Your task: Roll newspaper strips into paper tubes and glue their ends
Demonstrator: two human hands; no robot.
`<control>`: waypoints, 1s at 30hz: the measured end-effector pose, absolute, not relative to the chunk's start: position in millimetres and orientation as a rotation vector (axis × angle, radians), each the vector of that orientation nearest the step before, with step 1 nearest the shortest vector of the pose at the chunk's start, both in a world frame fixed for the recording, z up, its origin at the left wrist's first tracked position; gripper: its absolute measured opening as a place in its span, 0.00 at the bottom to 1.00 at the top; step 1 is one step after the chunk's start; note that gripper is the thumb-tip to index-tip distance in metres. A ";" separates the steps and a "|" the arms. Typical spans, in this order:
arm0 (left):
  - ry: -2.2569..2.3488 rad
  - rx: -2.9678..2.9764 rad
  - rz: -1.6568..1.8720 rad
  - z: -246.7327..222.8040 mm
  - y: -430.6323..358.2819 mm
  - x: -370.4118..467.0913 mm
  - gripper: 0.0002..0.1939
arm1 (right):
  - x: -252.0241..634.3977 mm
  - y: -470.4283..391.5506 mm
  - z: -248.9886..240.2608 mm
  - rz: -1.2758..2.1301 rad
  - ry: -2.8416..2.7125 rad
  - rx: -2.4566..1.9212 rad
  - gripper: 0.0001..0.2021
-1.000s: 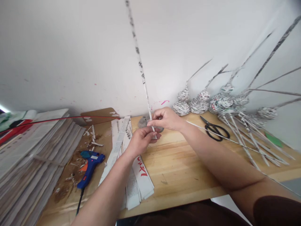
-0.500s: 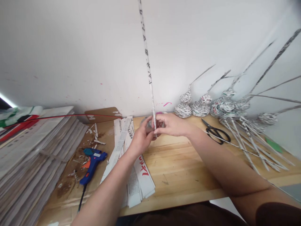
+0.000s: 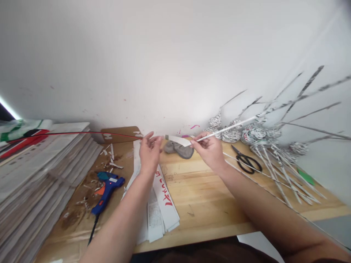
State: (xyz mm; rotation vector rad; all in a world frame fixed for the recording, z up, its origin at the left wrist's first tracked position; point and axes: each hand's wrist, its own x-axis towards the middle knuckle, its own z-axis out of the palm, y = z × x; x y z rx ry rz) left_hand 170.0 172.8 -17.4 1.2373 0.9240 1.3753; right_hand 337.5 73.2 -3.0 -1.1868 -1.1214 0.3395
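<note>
Right hand (image 3: pixel 210 149) pinches a slim rolled-paper tube (image 3: pixel 233 126), its end flat, slanting from frame centre toward upper right; left hand (image 3: pixel 150 151), half-spread, empty, hovers above long paper strips (image 3: pixel 166 215), lower centre

You wear a dark brown garment (image 3: pixel 203 252), seemingly plain, though its cut is hard to tell from the little that shows. Your left grip (image 3: pixel 150 151), right grip (image 3: pixel 210 150) and forearms (image 3: pixel 257 195) are bare.
</note>
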 end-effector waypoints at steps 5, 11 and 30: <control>0.858 0.861 0.868 -17.2 160.2 177.1 0.19 | 325.0 74.5 0.9 0.229 -1.007 -1.058 0.09; 0.450 0.689 0.739 -21.9 128.2 193.6 0.11 | 299.9 82.8 -16.8 0.459 -0.812 -1.029 0.13; 0.592 0.512 0.885 -14.5 162.7 178.5 0.03 | 263.2 34.6 -16.5 0.006 -2.021 -1.099 0.09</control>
